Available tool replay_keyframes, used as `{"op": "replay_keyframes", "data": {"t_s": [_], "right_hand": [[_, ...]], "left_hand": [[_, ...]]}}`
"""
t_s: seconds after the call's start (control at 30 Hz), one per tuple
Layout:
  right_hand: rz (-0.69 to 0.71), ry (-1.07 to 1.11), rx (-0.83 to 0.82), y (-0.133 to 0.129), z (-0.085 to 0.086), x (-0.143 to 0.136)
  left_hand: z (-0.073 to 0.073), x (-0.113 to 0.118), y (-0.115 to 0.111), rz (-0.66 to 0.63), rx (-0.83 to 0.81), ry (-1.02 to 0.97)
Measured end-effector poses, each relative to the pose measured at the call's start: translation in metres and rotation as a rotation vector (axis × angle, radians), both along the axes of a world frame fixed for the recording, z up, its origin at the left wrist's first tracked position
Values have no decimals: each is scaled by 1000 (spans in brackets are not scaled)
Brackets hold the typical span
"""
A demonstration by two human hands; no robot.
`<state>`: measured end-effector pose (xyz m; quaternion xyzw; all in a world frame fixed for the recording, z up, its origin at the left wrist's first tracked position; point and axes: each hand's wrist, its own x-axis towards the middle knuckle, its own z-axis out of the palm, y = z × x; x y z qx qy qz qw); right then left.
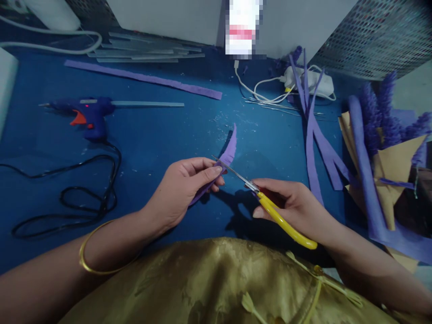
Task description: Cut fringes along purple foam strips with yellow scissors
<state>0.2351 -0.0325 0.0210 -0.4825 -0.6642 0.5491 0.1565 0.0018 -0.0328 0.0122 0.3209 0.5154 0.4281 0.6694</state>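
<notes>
My left hand (192, 182) pinches a purple strip (230, 152) between thumb and fingers. The strip's upper end curves upward and has a row of small cuts along one edge, while its lower part runs below my palm. In my right hand (293, 202) is a pair of scissors (285, 225) with yellow handles. Their slim metal blades lie across the strip, just beside my left thumb and fingertips. My fingers partly hide the handle loops.
A blue glue gun (91, 112) with a glue stick and black cord lies left. Behind are another purple strip (145, 78) and clear glue sticks (145, 48). Right are more purple strips (313, 148), a white power strip (310, 83), wires (270, 105) and a wrapped purple flower bouquet (388, 157).
</notes>
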Motion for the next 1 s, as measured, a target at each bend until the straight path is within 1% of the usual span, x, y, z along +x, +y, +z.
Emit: {"op": "replay_keyframes", "data": {"t_s": [0.17,0.33,0.4,0.7,0.87,1.0], "right_hand": [[28,-83,172,-1,-5,3],[69,-204,323,-2,-3,3],[78,-227,355,-2,-2,3],[85,-183,315,-3,-2,4],[108,-187,333,-3,3,3],[117,-183,342,-4,2,3]], "left_hand": [[-2,2,0,26,-2,19],[-1,1,0,86,-5,37],[-1,0,1,95,1,48],[3,3,0,89,28,112],[2,2,-1,92,22,125],[1,2,-1,87,16,118]]}}
